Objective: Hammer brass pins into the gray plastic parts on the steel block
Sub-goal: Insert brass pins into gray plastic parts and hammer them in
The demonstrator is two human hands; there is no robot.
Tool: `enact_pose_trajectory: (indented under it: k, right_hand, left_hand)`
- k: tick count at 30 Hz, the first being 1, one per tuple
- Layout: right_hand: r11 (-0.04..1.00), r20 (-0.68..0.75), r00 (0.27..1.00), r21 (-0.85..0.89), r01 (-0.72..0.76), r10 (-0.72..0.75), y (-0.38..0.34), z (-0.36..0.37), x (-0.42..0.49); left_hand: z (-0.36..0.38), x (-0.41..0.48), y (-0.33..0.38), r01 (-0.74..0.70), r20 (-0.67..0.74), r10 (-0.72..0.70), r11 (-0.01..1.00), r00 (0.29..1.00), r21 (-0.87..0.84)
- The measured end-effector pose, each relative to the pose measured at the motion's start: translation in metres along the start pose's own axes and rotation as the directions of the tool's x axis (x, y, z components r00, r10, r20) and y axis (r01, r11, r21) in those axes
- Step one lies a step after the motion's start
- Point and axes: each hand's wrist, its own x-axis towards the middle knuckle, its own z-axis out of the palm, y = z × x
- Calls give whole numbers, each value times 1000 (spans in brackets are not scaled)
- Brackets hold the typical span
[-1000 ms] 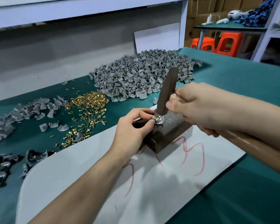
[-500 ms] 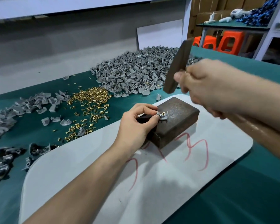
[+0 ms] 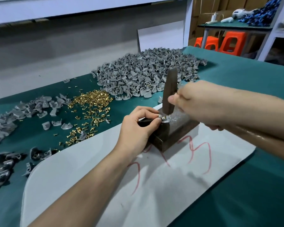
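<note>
While orange stools (image 3: 231, 41) stand beyond the green bench (image 3: 252, 82), a white sheet (image 3: 88, 177) carries the steel block (image 3: 175, 130). The left hand (image 3: 136, 128) has its fingers (image 3: 146, 110) pinching the gray plastic part (image 3: 166, 120) on the block's top. The right hand (image 3: 202, 102) grips the hammer (image 3: 170, 90), whose head is just above those fingers.

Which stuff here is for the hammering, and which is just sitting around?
For the job: hammer in the right hand, gray plastic part pinched by the left hand, steel block, brass pins, pile of gray parts.
Just lying about: orange stools, blue patterned cloth.
</note>
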Motion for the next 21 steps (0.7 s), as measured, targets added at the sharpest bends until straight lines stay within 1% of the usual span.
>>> enact_pose_trajectory:
  k: [1,3,5,7,10,11,13,14,16,18,19,21]
  right_hand:
    - [999,-22,999,-24,35,-36,0,-5,0]
    - [998,-58,997,-25,50,-51,1,-4,2]
    - [1000,-4,1000,12,29,-29,3,5,5]
    - [999,-3,1000,44,18,-18,2,3,3]
    - [996,-79,994,41,82,-79,1,-5,4]
    - [996,-69,995,50,78,-74,1,-2,5]
    - [998,43,997,-6,60,-60,3,6,7]
    - [998,63,996,6,59,-60,7,5,9]
    - [984,28,997,163,68,-74,20,-4,17]
    - [928,-58,998,368,49,-29,33,-11,29]
    - [890,-57,998,456,24,2,38,-10,34]
    - [776,39,997,625,-81,73,50,-2,44]
  left_hand:
    - [0,1,0,5,0,-5,1000,1000,-13]
    - [1,3,2,0,9,0,1000,1000,-13]
    - [1,1,2,-3,6,3,1000,1000,11]
    - [1,-1,1,-1,3,1,1000,1000,7]
    - [0,2,1,6,9,-5,1000,1000,-23]
    - [0,2,1,1,4,-1,1000,1000,-14]
    - [0,1,1,4,2,-4,1000,1000,12]
    - [1,1,1,9,7,-9,1000,1000,15]
    - [1,0,1,30,3,-30,999,1000,-20]
    - [2,1,3,72,8,-71,993,997,-95]
    - [1,1,3,87,12,-86,990,996,-115]
    - [1,1,5,87,34,-84,990,996,-113]
